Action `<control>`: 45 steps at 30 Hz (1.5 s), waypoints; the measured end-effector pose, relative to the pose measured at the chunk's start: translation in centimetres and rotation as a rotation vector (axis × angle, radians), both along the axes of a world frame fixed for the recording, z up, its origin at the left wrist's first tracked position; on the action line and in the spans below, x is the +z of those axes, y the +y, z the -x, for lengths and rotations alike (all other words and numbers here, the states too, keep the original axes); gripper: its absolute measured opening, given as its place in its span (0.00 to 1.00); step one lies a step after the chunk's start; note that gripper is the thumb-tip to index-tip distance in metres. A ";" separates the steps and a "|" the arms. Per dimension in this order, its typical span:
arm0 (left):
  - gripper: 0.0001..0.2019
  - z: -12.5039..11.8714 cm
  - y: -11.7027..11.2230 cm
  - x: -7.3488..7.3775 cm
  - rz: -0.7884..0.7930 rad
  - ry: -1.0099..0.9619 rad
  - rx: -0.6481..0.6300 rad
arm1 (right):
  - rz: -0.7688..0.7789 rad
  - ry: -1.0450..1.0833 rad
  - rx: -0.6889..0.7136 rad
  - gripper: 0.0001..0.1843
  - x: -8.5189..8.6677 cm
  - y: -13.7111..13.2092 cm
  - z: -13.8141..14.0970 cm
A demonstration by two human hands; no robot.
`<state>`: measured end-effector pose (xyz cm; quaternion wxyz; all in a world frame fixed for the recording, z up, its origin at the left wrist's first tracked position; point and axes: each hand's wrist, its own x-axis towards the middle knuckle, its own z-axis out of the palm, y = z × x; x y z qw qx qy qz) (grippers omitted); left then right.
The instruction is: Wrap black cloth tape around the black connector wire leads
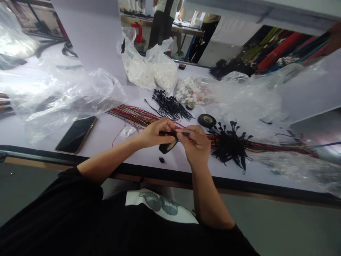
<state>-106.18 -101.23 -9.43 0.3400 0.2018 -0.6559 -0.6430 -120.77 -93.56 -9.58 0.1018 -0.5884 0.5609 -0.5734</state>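
Both hands meet over a white table, pinching a dark taped stretch of wire between them. My left hand is closed on its left end, thumb and fingertips together. My right hand grips the right end, fingers curled. Just below them is a roll of black tape, tilted; whether it hangs from its strip or rests on the table I cannot tell. Behind the hands lies a bundle of long coloured wires. Black connector leads lie in a heap to the right of my right hand.
A phone lies at the left. Black leads, another tape roll and bags of white connectors are behind the hands. Clear plastic bags cover the left side. Beyond a gap, people stand near another table.
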 end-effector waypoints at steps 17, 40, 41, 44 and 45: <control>0.24 0.7 0.8 0.0 -0.464 0.134 -0.142 | -0.011 -0.032 -0.043 0.06 -0.7 0.4 -1.6; 0.06 0.7 5.9 -0.3 0.113 0.048 0.338 | -0.020 -0.035 -0.032 0.06 0.0 3.2 -1.5; 0.13 0.7 6.0 -0.4 -0.007 0.110 0.347 | 0.009 0.017 -0.071 0.06 0.1 3.3 -1.5; 0.24 0.6 5.7 -0.7 -0.371 0.191 0.205 | -0.009 0.095 -0.060 0.07 0.1 3.8 -1.6; 0.25 0.6 5.4 -0.8 -0.469 0.167 0.095 | -0.032 0.089 -0.034 0.08 0.1 4.0 -1.7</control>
